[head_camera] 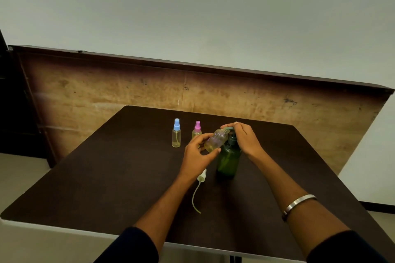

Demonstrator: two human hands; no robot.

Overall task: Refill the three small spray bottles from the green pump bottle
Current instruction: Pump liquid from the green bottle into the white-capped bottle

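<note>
A: Left hand (197,151) pinches the uncapped spray bottle (215,140), tilted, mouth at the spout. Right hand (245,136) curls over the green pump bottle (227,160) head, pressing.

B: Risk?

A: Mouth slips off spout, liquid spills on tabletop (106,166). White sprayer cap (202,176) lies near; blue-capped bottle (176,133), pink-capped bottle (196,129) stand behind.

1 head-worn view looks forward and down from above the table's (85,177) near edge, close over it, facing the far edge and wall (192,6).
</note>
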